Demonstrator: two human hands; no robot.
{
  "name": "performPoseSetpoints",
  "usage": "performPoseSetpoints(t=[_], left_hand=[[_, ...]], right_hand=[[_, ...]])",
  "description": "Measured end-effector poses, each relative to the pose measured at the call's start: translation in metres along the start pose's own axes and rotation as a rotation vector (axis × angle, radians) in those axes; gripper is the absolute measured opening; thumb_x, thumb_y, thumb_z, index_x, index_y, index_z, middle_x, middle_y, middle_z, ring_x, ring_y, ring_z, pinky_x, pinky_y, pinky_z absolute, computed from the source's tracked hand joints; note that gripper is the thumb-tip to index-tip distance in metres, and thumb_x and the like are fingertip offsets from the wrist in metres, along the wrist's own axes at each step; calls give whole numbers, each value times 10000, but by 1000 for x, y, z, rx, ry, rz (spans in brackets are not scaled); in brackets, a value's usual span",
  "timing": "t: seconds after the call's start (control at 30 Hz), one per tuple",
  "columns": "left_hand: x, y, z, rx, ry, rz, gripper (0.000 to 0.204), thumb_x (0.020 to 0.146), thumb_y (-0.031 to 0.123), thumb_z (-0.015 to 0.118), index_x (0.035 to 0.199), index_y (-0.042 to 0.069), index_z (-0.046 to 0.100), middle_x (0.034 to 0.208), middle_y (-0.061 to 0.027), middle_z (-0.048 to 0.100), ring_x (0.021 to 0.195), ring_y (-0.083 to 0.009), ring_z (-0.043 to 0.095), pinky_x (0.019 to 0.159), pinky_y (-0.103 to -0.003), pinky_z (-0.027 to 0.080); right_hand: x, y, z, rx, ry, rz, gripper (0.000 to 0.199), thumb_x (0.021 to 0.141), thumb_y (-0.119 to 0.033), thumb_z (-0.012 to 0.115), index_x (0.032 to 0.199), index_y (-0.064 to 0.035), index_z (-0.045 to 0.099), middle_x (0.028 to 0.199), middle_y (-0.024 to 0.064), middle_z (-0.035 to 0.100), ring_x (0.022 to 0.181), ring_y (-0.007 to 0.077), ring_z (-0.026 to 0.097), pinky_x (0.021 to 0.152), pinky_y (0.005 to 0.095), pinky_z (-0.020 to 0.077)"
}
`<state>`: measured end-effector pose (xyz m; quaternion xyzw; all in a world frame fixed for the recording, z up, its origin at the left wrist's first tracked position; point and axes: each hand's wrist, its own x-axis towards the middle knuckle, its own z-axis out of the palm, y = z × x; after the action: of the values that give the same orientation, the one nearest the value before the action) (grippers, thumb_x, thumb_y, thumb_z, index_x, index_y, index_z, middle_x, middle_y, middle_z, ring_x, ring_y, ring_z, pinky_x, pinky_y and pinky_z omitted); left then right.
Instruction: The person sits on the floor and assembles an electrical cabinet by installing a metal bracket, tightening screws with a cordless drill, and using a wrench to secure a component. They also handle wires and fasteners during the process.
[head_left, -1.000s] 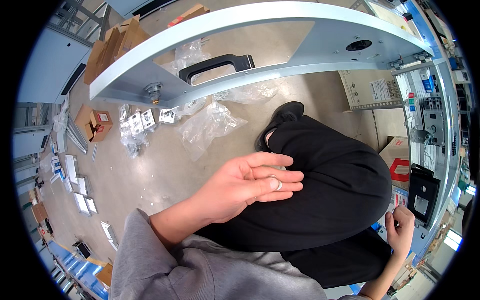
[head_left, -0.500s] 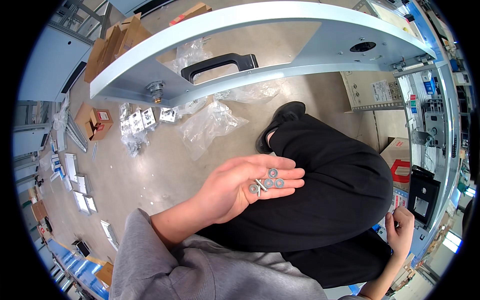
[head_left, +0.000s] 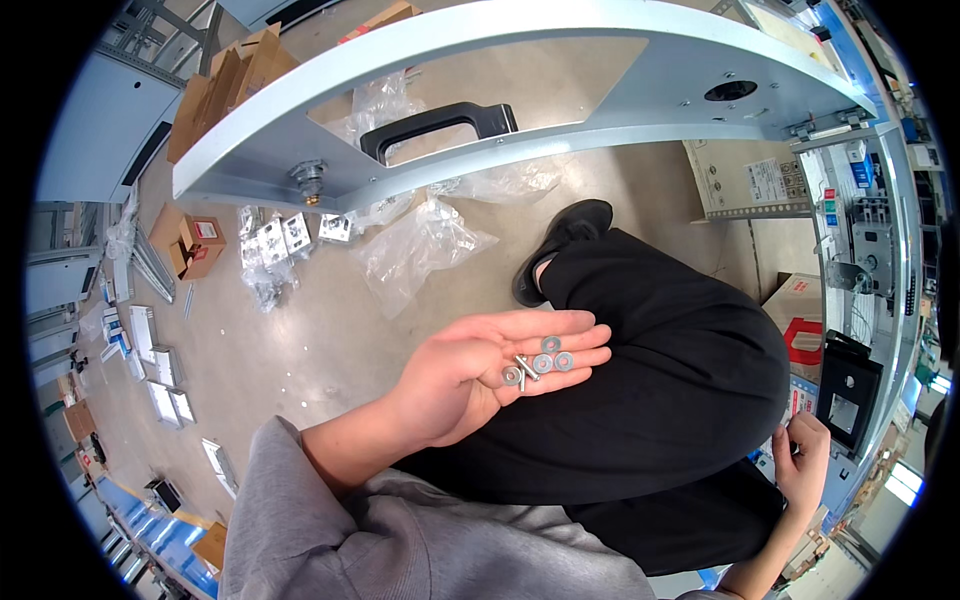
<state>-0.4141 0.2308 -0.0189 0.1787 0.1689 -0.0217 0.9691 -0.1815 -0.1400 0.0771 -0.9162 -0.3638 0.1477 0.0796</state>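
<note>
My left hand [head_left: 470, 375] is palm up in front of my bent knee, fingers stretched out, and it holds small metal hardware. Several flat washers [head_left: 543, 363] lie on the fingers, with two or so short screws [head_left: 528, 368] beside them near the palm. At the lower right my right hand [head_left: 803, 462] is closed, its fingers curled beside the lower part of an open cabinet. What those fingers hold, if anything, is hidden. Close to it stands a black rectangular plate [head_left: 850, 400] with a cut-out.
A light grey cabinet door [head_left: 430, 60] with a black handle [head_left: 440, 128] spans the space ahead. Clear plastic bags [head_left: 425, 255] and bagged metal parts [head_left: 275, 245] lie on the floor. Cardboard boxes [head_left: 190, 243] stand left; mounted components [head_left: 868, 240] line the cabinet at right.
My left hand has shifted very slightly to the right, and the washers and screws have moved a little with it. My right hand stays nearly still.
</note>
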Motion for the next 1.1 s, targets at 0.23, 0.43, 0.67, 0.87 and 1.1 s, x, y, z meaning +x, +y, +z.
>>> performPoseSetpoints(t=[0.23, 0.43, 0.67, 0.87, 1.1], left_hand=[[1, 1, 5, -12, 23, -16, 634, 907, 8, 445, 1493, -204, 329, 1545, -365, 402, 1465, -484, 392, 1247, -532, 300], [3, -2, 6, 115, 17, -1, 509, 998, -40, 446, 1489, -157, 385, 1518, -338, 457, 1438, -454, 447, 1212, -527, 365], [5, -2, 2, 241, 57, 0, 462, 1009, -59, 460, 1467, -123, 445, 1445, -315, 545, 1362, -429, 545, 1159, -505, 449], [4, -9, -32, 205, 174, 12, 395, 1022, -15, 526, 1402, -122, 514, 1372, -306, 603, 1273, -413, 621, 1114, -496, 501], [-23, -28, -148, 137, 404, 27, 389, 969, -31, 583, 1349, -110, 560, 1337, -307, 622, 1243, -404, 642, 1091, -465, 532]], right_hand=[[-1, 2, 1, 4, 0, 4, 366, 854, -60, 682, 652, 26, 390, 637, 155, 411, 606, 336, 422, 562, 433, 304], [-1, 2, 0, 5, 7, -6, 365, 856, -62, 681, 654, 27, 391, 638, 156, 411, 607, 339, 423, 562, 431, 306], [-2, 4, 0, -6, -8, -12, 373, 866, -74, 683, 656, 24, 391, 644, 158, 419, 611, 344, 427, 564, 435, 312], [-2, 6, 0, -17, -18, 5, 376, 883, -95, 677, 664, 23, 395, 658, 171, 417, 624, 354, 436, 575, 439, 319], [-2, 11, 7, -7, -12, -3, 380, 889, -97, 668, 678, 30, 379, 659, 172, 393, 615, 345, 397, 572, 433, 297]])
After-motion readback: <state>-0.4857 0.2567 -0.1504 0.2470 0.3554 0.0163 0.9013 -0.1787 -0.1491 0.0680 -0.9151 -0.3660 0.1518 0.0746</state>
